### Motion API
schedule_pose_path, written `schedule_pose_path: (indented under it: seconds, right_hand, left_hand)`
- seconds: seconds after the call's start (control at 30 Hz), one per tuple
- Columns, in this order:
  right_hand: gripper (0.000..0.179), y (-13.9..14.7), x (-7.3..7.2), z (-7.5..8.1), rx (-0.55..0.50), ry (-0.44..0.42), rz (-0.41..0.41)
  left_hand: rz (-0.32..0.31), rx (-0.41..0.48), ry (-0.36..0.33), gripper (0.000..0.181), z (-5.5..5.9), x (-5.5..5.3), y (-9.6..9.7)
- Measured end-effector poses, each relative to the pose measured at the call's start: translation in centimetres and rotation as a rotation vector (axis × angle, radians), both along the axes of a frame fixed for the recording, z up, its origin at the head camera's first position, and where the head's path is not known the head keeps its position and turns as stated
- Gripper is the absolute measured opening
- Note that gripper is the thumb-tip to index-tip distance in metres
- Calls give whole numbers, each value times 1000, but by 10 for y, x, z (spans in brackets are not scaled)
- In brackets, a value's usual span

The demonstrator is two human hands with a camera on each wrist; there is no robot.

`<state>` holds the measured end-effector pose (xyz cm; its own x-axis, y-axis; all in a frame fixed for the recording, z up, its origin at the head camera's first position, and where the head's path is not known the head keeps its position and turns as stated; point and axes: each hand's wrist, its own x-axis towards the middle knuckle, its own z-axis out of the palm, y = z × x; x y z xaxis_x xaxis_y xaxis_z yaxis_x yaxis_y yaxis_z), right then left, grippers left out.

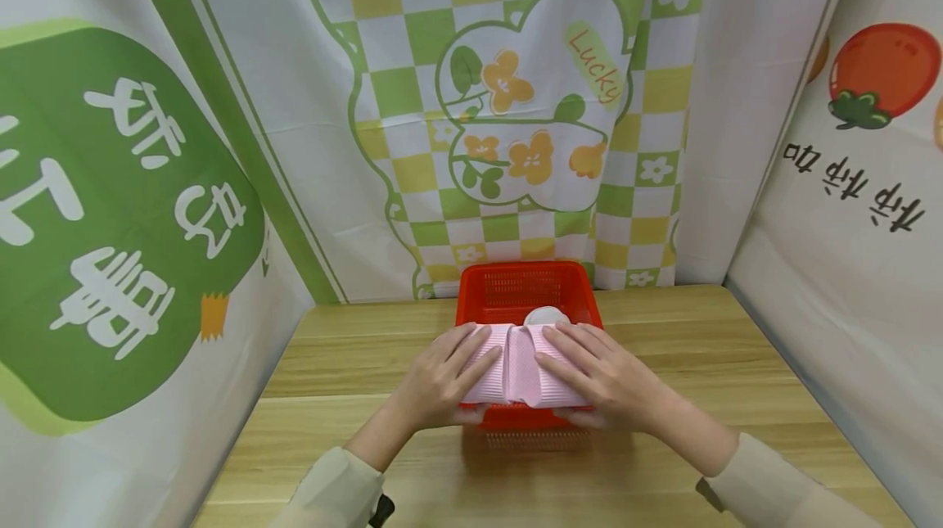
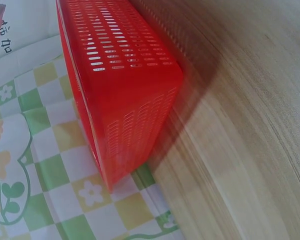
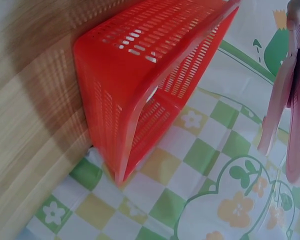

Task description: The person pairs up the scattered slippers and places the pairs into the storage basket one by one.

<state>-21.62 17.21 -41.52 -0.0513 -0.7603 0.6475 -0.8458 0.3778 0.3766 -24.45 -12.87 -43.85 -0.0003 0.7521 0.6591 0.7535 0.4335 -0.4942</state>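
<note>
Both hands hold a pink ribbed item above the front part of a red plastic basket in the head view. It looks folded, with a smoother strip down its middle; its exact kind is unclear. My left hand grips the left end, fingers over the top and thumb underneath. At the right end, my right hand grips it the same way. Layered pink flaps of the item show at the edge of the right wrist view. A white round thing lies in the basket, partly hidden behind the item.
The basket stands on a wood-grain table near its back edge. Behind it hangs a green and yellow checked cloth. Printed white cloth walls close in the left and right sides.
</note>
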Motion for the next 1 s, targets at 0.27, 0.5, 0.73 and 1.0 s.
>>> schedule_pose_path:
  seconds: [0.27,0.5,0.73,1.0]
  right_hand:
    - [63,8,1,6,55,-32,38]
    - [62,11,3,12,120,-45,57]
    - [65,11,4,14,196,-119,69]
    - [78,7,5,16,233,-143,103]
  left_hand:
    - [-21,-11,-2,61,1,-1,0]
    - [-70,-2,9,61,2,-2,-1]
    - [-104,-2,31,62,1,-3,-1]
    - [-101,-16,35,63,2,-1,0]
